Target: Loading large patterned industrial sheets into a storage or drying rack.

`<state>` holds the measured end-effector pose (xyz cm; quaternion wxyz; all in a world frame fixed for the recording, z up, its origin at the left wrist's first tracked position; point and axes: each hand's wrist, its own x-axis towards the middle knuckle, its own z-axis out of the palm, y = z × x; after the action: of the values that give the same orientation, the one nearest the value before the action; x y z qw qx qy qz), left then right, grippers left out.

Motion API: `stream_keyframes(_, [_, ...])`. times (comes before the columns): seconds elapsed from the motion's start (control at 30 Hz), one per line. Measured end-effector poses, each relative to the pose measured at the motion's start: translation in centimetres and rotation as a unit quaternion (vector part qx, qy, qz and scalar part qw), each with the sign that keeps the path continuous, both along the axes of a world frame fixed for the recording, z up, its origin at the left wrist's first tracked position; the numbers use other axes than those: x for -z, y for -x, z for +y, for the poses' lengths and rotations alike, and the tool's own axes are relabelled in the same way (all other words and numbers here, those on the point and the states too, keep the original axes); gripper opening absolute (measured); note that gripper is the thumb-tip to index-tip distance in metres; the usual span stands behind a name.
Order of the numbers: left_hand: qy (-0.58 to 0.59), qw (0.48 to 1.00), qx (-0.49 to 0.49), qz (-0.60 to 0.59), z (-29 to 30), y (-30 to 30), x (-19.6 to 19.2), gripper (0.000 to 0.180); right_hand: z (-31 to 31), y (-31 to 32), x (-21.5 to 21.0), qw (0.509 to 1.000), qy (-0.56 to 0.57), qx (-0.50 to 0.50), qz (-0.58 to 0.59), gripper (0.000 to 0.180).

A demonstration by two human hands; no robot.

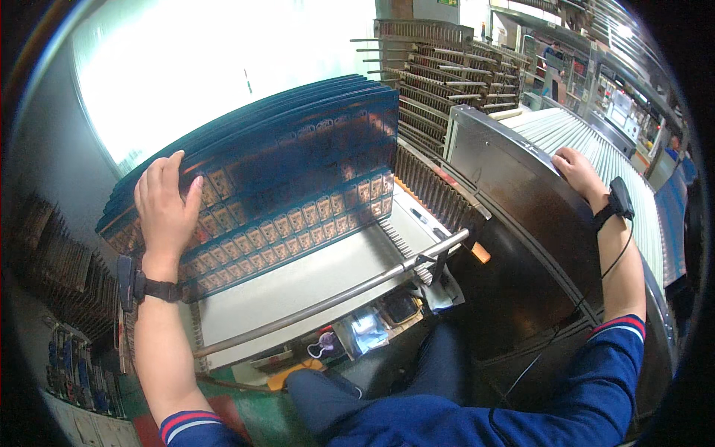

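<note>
Several large blue circuit board panels [298, 171] with rows of copper-coloured rectangles stand nearly upright, one behind another, in a slotted rack. My left hand [165, 203] lies at the left end of the front panel, fingers stretched toward its upper edge and thumb apart on its face. My right hand [579, 173] rests on the top edge of the metal side plate [514, 160] of a roller conveyor [588, 145]. Its fingers are loosely bent, partly hidden, and nothing shows in them. Each wrist wears a black strapped device.
A metal bar [335, 294] runs across the front of the rack. Below it a shelf carries a purple item [326, 344] and small objects. Slotted racks [454, 71] stand behind; more stand at the left. Another blue panel [674, 216] is at the far right. A thin cable hangs from my right wrist.
</note>
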<state>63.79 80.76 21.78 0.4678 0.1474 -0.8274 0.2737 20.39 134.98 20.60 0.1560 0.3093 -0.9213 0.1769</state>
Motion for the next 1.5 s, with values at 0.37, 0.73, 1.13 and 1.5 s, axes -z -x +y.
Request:
stream_keyframes(0.37, [-0.042,0.998,-0.029,-0.024,-0.7,0.1,-0.1,0.039,0.0,1.0,0.0,1.0,-0.008,0.0,0.009,0.037])
stream_keyframes(0.73, [-0.035,0.998,-0.039,-0.026,-1.0,0.3,0.5,0.044,-0.1,0.3,0.1,1.0,-0.004,0.009,0.011,0.038])
stream_keyframes(1.13, [-0.038,0.998,-0.035,-0.033,-0.7,0.0,0.3,0.048,-0.1,0.3,-0.1,1.0,-0.016,0.012,0.019,0.038])
stream_keyframes(1.5, [-0.019,0.998,-0.049,-0.042,-1.1,0.0,0.7,0.05,-0.3,-0.2,-0.2,1.0,-0.01,0.025,0.004,0.039])
